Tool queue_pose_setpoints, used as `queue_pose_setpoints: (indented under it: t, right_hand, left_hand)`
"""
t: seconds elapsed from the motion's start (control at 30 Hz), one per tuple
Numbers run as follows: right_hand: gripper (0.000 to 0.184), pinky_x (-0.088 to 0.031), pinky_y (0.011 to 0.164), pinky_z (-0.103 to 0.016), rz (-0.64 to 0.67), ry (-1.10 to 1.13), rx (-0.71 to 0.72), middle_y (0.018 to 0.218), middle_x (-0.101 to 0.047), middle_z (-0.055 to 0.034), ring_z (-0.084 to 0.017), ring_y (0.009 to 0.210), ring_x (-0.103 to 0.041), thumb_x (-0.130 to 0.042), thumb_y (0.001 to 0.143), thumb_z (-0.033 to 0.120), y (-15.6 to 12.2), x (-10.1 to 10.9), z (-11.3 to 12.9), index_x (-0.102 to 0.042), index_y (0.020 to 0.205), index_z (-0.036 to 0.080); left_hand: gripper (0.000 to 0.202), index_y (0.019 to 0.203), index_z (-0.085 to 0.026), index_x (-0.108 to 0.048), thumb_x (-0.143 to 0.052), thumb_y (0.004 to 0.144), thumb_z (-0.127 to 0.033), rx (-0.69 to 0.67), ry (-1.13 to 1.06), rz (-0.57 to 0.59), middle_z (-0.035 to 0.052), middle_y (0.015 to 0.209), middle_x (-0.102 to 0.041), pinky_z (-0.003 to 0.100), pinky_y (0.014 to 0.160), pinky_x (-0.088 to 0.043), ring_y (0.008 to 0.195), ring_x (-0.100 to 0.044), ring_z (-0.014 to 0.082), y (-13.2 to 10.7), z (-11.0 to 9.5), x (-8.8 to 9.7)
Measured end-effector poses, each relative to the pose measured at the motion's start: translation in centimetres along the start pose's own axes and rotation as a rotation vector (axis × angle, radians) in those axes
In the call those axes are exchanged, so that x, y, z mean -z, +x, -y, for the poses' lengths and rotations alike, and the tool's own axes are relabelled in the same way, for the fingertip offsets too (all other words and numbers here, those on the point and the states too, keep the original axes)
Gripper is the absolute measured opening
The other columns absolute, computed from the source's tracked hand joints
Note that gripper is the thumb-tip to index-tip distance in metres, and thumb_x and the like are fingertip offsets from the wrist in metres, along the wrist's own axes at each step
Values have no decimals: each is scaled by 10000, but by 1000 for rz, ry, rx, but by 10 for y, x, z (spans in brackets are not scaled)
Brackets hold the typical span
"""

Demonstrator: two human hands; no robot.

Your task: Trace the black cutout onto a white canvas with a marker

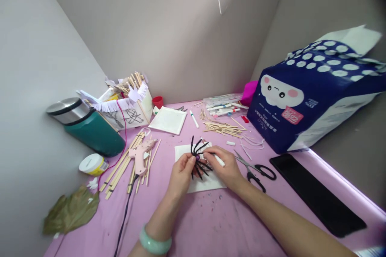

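Note:
Between my fingers is a toy spider [198, 157] with a shiny purple body and black fuzzy legs. My left hand [182, 170] pinches it from the left side. In my right hand [223, 164] is a white marker [219, 160], its tip end close to the spider's body; whether it touches I cannot tell. Both hands are over a white sheet [205, 184] on the pink table. A white marker cap [230, 143] lies just beyond my right hand. Black-handled scissors [251, 168] lie right of that hand, blades pointing toward it.
A pink glue gun [140, 156] rests on wooden sticks [120, 168] at left, its cord running forward. Behind stand a green flask [93, 128] and a decorated box [132, 112]. Thin sticks [223, 128] and markers [223, 108] lie behind; a tissue pack [301, 96] and black phone-like slab [316, 192] are right.

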State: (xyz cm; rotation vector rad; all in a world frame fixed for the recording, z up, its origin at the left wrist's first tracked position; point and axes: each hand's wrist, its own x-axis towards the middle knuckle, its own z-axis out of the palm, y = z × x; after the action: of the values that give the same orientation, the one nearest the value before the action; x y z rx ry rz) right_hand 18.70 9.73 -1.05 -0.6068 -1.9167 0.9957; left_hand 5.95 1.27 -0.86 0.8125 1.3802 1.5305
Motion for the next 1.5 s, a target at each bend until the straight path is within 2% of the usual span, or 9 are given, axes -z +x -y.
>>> queue_pose_setpoints:
  t: [0.17,0.33,0.47,0.53,0.63,0.8,1.0,1.17,1.5]
  right_hand:
    - [135,-478,766,-295,-81,-142,73,881,-682,-41,-178,830,-630,-542,898,271,17,17,1,-661,892,206]
    - [240,-404,740,-328,-275,-801,213,896,-662,-88,-213,822,-601,-508,918,332,58,63,-21,-684,995,187]
    - [222,-372,743,-373,-110,-1117,182,852,-663,-107,-261,822,-601,-547,883,284,61,74,-36,-680,1022,172]
    - [237,-384,789,-388,-89,-996,201,934,-675,-107,-264,880,-609,-529,884,235,51,69,-33,-657,1074,174]
    - [262,-434,812,-359,-72,-505,163,1012,-677,-84,-217,880,-628,-514,899,271,35,54,-15,-624,1123,188]
    - [347,-447,539,-261,35,245,-193,664,-613,-10,-125,535,-543,-514,896,433,20,27,7,-642,1064,158]
    - [359,-311,432,-211,-61,223,-394,522,-501,24,-88,457,-433,-599,817,488,2,1,-14,-672,786,138]
    - [273,-388,483,-213,-106,303,-444,521,-499,50,-113,481,-504,-658,784,443,-2,-2,-19,-566,795,186]
    - [248,-375,475,-209,-96,-35,-295,512,-538,32,-110,464,-509,-550,878,386,-5,-2,-17,-546,732,185]
  left_hand:
    - [342,955,-145,-595,-591,810,-454,-47,87,-120,59,867,-682,246,642,-476,699,-608,133,-1,-2,3]
    - [288,973,-152,-605,-586,806,-386,-118,172,-265,78,967,-685,254,717,-475,779,-609,134,1,-4,14]
    - [241,963,-168,-623,-556,819,-348,-171,270,-361,55,966,-677,255,736,-465,809,-602,139,4,0,26]
    - [219,958,-173,-630,-538,827,-322,-171,363,-414,46,951,-674,259,739,-463,807,-600,141,4,-2,32]
    - [192,945,-168,-643,-527,826,-264,-123,612,-419,45,904,-671,280,740,-457,788,-599,156,1,-13,37]
    - [184,953,-149,-647,-518,831,-194,-150,1078,-350,78,980,-644,333,803,-452,806,-599,184,-3,-20,41]
    - [236,1042,-148,-619,-495,840,-155,-135,1198,-325,88,1011,-623,347,819,-465,859,-609,204,-3,-7,43]
    - [264,1051,-159,-612,-509,811,-115,-128,1200,-302,75,1008,-630,341,812,-470,874,-611,208,-3,-6,43]
    - [283,1059,-162,-614,-495,809,-101,-167,1188,-358,63,987,-640,324,792,-477,825,-618,189,1,-1,41]
